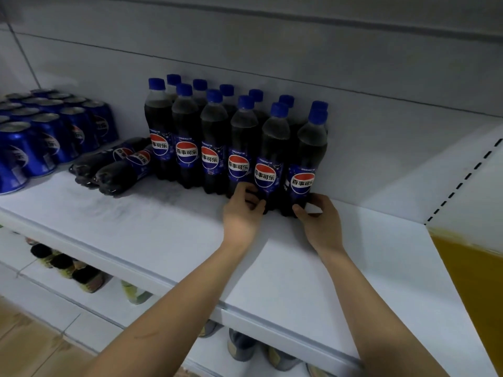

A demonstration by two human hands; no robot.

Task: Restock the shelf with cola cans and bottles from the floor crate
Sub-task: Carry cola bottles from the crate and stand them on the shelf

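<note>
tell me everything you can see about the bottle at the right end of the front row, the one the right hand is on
The rightmost front bottle is clear plastic filled with dark cola, with a blue screw cap and a blue label bearing a red, white and blue roundel with white characters. It stands upright on the white shelf, closing the front row, another bottle close behind it. The right hand grips its base, thumb in front. Its left neighbour stands tight beside it.

Behind the front bottles (239, 148), the back row (227, 91) showed only caps; leftmost cans (11, 156) were cropped.
</note>
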